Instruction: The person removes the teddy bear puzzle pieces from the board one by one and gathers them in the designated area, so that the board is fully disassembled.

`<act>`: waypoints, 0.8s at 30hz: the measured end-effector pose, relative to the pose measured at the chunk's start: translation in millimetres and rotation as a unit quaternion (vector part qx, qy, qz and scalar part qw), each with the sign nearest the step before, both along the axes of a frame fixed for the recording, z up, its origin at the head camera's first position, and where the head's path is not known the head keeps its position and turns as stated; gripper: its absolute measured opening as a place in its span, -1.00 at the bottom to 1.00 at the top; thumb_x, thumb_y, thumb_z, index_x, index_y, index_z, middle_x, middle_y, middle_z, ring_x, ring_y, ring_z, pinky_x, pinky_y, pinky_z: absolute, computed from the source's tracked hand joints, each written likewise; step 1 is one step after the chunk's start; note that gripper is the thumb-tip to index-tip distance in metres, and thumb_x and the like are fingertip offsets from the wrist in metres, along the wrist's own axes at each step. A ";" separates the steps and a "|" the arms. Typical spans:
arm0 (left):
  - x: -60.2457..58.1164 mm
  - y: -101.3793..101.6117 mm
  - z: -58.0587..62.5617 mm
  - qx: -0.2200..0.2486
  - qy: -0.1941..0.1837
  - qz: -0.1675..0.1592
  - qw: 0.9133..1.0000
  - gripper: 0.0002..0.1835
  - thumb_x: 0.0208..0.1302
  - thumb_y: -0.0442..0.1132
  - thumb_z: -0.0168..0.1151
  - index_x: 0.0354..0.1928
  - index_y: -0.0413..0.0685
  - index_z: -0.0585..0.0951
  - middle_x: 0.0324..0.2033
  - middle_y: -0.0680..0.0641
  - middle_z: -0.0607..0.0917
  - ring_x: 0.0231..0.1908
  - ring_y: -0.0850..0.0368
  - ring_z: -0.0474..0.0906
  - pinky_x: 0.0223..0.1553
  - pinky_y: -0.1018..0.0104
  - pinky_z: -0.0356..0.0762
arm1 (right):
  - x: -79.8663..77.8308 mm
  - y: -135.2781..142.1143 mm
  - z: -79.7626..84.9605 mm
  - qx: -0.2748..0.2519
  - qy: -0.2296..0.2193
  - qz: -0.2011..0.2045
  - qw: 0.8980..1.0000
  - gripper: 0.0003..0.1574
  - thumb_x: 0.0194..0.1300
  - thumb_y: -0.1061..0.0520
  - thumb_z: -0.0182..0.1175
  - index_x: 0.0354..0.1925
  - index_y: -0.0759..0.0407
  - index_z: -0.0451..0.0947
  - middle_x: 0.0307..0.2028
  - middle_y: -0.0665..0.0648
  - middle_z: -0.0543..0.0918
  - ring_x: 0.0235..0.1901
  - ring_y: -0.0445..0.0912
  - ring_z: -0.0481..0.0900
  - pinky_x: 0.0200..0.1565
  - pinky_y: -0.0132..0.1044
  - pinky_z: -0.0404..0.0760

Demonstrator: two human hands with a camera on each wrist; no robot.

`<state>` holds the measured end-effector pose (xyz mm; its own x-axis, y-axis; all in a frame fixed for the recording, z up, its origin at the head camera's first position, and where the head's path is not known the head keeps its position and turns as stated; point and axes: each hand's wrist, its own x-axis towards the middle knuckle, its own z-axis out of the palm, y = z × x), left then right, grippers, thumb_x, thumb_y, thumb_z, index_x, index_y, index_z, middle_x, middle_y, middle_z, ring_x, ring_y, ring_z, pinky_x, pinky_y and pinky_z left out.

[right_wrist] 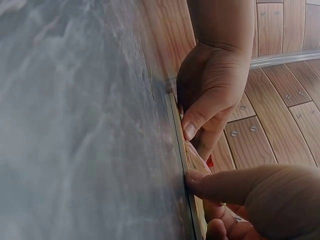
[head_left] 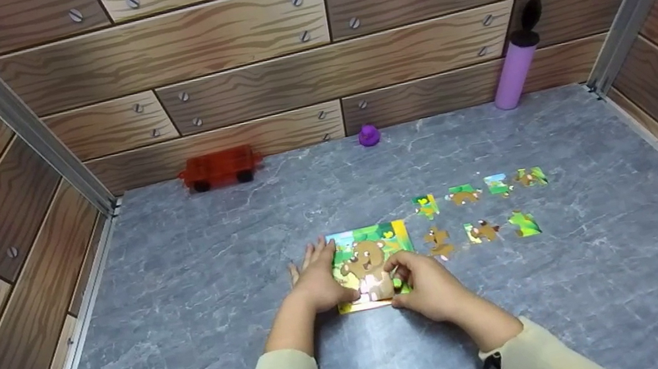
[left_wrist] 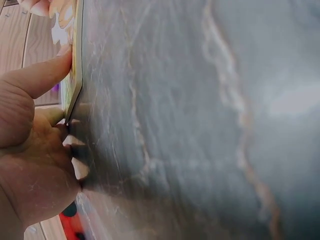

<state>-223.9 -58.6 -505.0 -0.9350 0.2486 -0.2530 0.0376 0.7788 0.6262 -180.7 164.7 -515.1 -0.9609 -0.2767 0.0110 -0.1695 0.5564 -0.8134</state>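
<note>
A picture puzzle board with a brown bear on it lies flat on the grey tabletop. My left hand rests along its left side, fingers spread and thumb pressing near the lower edge. At the lower right of the board, my right hand has its fingers bent and pinches a puzzle piece of the bear's lower body. Glare covers part of that piece. In the left wrist view, the piece looks slightly raised at one edge. From the right wrist view, the thumb touches the board's front edge.
Several loose puzzle pieces lie in two rows right of the board. Along the back wall stand a red toy wagon, a small purple toy and a purple hand pump. Wood-patterned walls enclose the tabletop on three sides.
</note>
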 end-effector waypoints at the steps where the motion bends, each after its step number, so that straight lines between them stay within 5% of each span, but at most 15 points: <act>1: 0.2 -0.2 -0.2 0.001 0.001 0.002 1.000 0.20 0.05 -0.09 0.69 0.67 -0.14 0.18 0.68 -0.18 0.03 0.67 -0.19 -0.22 0.54 -0.37 -0.52 | -0.1 0.3 -0.3 -0.004 0.000 0.002 1.000 -0.44 0.05 0.42 0.54 0.02 0.22 0.60 -0.34 0.02 0.57 -0.40 -0.10 0.48 -0.37 -0.29 0.50; 11: 2.1 0.8 0.4 -0.013 0.021 0.004 1.000 0.15 0.04 -0.08 0.69 0.63 -0.14 0.26 0.66 -0.18 0.12 0.66 -0.21 -0.13 0.55 -0.41 -0.41 | -4.3 21.0 5.3 -0.073 -0.014 0.006 0.997 -0.43 0.11 0.43 0.45 0.11 0.28 0.58 -0.23 0.13 0.57 -0.34 -0.05 0.46 -0.30 -0.30 0.51; 24: 2.3 2.6 7.0 -0.047 0.028 0.004 0.999 0.12 0.03 -0.04 0.70 0.60 -0.16 0.32 0.63 -0.19 0.21 0.63 -0.24 -0.02 0.54 -0.45 -0.24 | -13.1 109.0 26.1 -0.111 0.050 -0.067 0.990 -0.38 0.12 0.50 0.43 0.18 0.44 0.56 0.01 0.38 0.69 -0.24 -0.08 0.61 -0.15 -0.37 0.63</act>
<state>-221.6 -55.9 -498.0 -0.9500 0.2189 -0.2228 0.0636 0.8339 0.5482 -193.8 273.7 -489.0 -0.9799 -0.1263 0.1546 -0.1922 0.3883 -0.9013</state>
